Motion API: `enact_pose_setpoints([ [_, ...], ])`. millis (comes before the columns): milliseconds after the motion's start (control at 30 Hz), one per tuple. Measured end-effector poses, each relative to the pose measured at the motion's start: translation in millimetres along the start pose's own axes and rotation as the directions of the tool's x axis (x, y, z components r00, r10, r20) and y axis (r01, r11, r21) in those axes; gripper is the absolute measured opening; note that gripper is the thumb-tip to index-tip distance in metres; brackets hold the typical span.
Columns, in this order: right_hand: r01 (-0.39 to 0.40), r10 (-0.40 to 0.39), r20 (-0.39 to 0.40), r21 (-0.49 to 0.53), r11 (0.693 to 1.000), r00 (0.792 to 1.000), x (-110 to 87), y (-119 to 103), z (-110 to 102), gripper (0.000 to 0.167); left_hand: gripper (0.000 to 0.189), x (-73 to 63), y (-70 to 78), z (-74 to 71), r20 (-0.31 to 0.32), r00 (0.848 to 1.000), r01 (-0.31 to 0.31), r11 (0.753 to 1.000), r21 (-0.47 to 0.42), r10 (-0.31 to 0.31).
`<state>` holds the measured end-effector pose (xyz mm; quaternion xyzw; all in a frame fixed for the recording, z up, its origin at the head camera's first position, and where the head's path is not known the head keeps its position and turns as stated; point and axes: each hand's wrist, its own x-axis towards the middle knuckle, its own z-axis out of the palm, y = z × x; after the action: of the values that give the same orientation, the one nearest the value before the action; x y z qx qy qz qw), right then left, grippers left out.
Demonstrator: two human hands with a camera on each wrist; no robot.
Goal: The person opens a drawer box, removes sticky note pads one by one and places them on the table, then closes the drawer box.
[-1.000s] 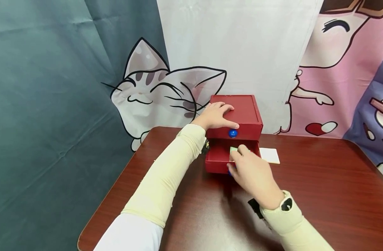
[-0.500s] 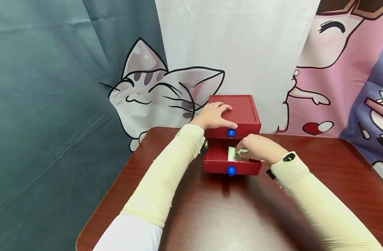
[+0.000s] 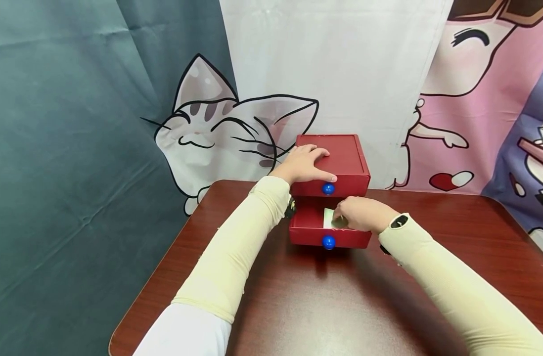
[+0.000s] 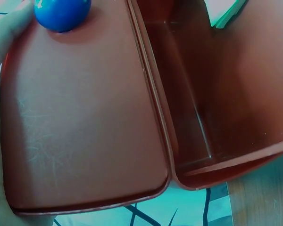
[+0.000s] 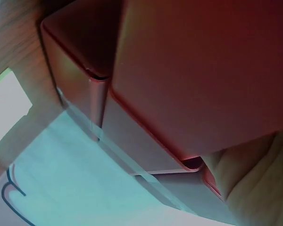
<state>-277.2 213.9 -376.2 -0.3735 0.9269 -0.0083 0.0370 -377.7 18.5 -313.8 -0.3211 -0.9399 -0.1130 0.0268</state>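
Lower drawer [image 3: 308, 238] stands out toward six o'clock, not yet pushed back, pale green paper [image 3: 328, 219] inside at nine o'clock from the right hand [image 3: 365, 213], grip unclear, left hand [image 3: 303, 164] resting finger-spread on the red chest [image 3: 342, 154].

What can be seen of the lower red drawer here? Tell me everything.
The lower drawer is red and open-topped, with smooth, slightly glossy walls that look like plastic. A round blue knob sits midway across its front. It is pulled out and looks level, below the closed upper drawer; its back end is hidden. Pale green paper is inside it. The right hand reaches in over its right side; whether that hand touches the drawer cannot be told.
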Motion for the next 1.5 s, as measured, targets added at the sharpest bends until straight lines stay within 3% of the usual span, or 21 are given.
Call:
enact_pose_setpoints([
  [333,0.046,-0.051,-0.064,-0.082,0.996,0.997,3.4,2,7,0.028,0.082,-0.2,0.1,0.9,0.001,1.0,0.007,1.0,-0.005,-0.007],
  [667,-0.025,0.029,-0.047,0.099,0.995,0.998,3.4,3,4,0.049,0.081,0.4,-2.0,0.8,-0.001,1.0,0.005,1.0,-0.001,-0.005],
  [900,-0.042,0.049,-0.049,0.139,0.989,0.998,2.3,1,-2,0.031,0.082,-2.4,-0.6,-0.5,0.003,1.0,0.009,1.0,-0.019,-0.009],
  [1067,-0.05,0.062,-0.111,0.111,0.993,0.992,-0.9,-1,-9,0.018,0.08,-1.4,0.4,-1.3,-0.001,1.0,0.001,1.0,-0.015,-0.001],
  [1233,-0.016,0.026,-0.187,0.055,0.998,0.982,-5.1,-2,-14,0.023,0.08,-1.0,1.0,-2.5,0.0,1.0,-0.006,1.0,0.003,0.006],
  [1500,-0.022,0.014,-0.332,-0.022,0.999,0.943,-10.9,0,-16,0.013,0.081,-1.3,0.9,-2.8,0.007,1.0,-0.008,1.0,0.014,0.008],
])
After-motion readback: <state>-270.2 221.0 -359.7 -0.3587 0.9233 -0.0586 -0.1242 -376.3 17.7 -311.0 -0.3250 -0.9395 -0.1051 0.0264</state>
